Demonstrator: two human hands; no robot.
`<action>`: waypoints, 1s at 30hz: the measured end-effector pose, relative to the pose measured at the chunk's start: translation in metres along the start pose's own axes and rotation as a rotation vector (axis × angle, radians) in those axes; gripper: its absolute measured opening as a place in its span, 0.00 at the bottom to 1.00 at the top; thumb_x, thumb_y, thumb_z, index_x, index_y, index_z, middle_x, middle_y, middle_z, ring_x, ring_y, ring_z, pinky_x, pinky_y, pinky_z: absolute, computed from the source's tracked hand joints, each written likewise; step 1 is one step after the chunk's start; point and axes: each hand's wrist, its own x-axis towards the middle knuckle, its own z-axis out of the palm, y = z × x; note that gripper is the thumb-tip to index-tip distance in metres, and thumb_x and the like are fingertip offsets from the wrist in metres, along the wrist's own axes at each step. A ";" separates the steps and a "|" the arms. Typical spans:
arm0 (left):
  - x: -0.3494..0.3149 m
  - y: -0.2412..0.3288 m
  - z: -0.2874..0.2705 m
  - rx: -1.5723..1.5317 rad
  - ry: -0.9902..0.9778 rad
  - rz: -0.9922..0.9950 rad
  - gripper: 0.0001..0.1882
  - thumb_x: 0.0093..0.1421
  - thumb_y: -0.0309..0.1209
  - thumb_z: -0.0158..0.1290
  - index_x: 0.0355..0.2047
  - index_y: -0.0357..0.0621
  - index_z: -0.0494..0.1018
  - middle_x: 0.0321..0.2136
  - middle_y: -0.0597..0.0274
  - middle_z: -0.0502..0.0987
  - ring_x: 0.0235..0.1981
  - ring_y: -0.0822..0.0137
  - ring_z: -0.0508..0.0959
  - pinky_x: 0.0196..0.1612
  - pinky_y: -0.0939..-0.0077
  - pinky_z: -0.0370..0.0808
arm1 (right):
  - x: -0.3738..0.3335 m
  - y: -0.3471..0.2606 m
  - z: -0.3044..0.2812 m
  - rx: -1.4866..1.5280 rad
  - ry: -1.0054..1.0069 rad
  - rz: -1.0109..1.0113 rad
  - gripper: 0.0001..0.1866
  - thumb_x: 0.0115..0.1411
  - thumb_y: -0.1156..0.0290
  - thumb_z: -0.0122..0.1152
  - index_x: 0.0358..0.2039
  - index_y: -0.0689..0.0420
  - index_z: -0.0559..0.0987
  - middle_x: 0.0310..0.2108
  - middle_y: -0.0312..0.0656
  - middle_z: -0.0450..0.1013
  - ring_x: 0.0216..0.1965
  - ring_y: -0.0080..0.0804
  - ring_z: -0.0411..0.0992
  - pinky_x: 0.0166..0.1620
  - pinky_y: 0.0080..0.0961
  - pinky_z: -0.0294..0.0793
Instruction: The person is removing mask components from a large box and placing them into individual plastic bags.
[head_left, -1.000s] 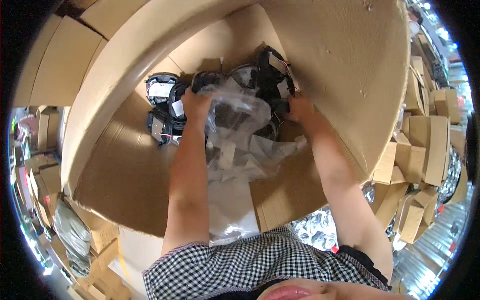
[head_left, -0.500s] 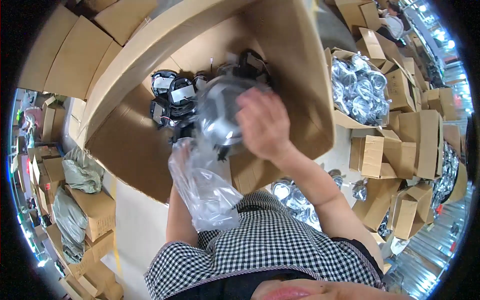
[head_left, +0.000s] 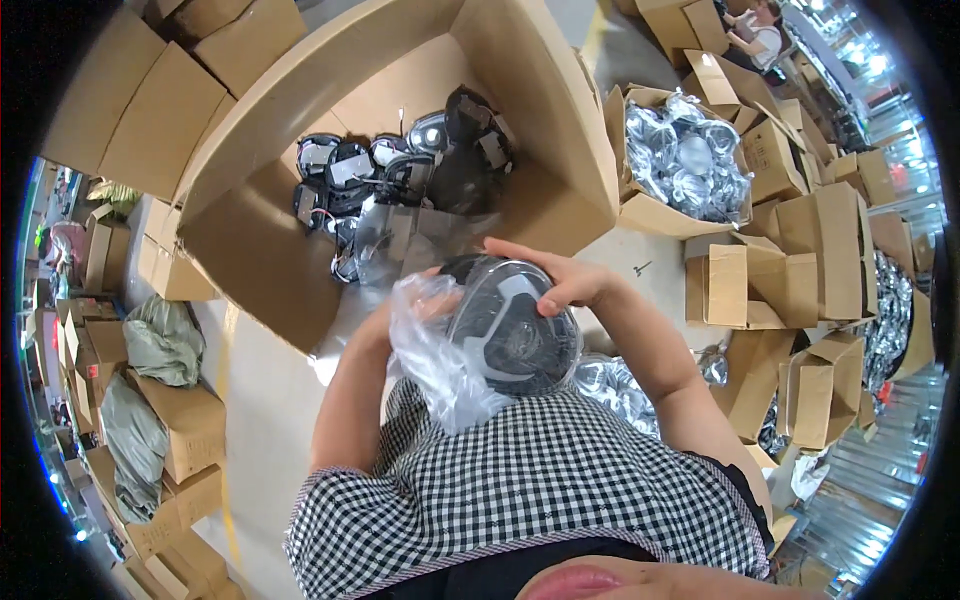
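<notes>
A round headlight [head_left: 522, 335] with a clear domed lens and a dark housing is held close to my apron. My right hand [head_left: 565, 280] grips its upper right rim, the thumb on the lens and the fingers reaching behind. On the other side, my left hand [head_left: 432, 297] is closed on a clear plastic bag [head_left: 440, 350], its fingers partly hidden by the film. The bag hangs against the headlight's left side; whether the headlight sits inside it I cannot tell. Beyond my hands, several dark headlights [head_left: 350, 172] lie in a large cardboard box [head_left: 250, 245].
An open carton [head_left: 675, 220] of bagged headlights [head_left: 690, 155] stands right of the large box. More bagged headlights [head_left: 615, 385] lie below my right forearm. Empty cartons [head_left: 840, 250] crowd the right; cartons with grey-green bags [head_left: 140, 440] line the left. A person [head_left: 755, 35] sits far right.
The headlight has come out of the large box toward my body. My right hand moved with it and now grips its rim; my left hand brought the bag up against it.
</notes>
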 end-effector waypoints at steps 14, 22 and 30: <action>-0.018 -0.071 -0.051 0.229 0.531 -0.797 0.16 0.58 0.40 0.51 0.43 0.46 0.75 0.34 0.49 0.78 0.33 0.54 0.78 0.38 0.69 0.73 | 0.017 0.050 0.050 0.416 0.246 -0.245 0.53 0.41 0.53 0.70 0.63 0.60 0.53 0.57 0.48 0.60 0.57 0.39 0.62 0.58 0.32 0.62; -0.060 0.004 -0.039 0.891 0.513 -0.293 0.13 0.58 0.31 0.49 0.43 0.44 0.73 0.31 0.52 0.77 0.35 0.55 0.76 0.38 0.70 0.73 | 0.127 0.128 0.026 0.345 0.705 0.206 0.52 0.48 0.57 0.68 0.63 0.50 0.41 0.59 0.44 0.55 0.56 0.38 0.61 0.56 0.35 0.63; -0.122 0.016 -0.017 -0.653 0.642 -0.628 0.05 0.64 0.29 0.46 0.34 0.40 0.70 0.20 0.72 0.67 0.20 0.82 0.65 0.26 0.87 0.63 | 0.138 0.159 0.028 -0.966 1.096 0.157 0.49 0.49 0.51 0.63 0.63 0.53 0.45 0.59 0.49 0.53 0.61 0.45 0.52 0.60 0.46 0.53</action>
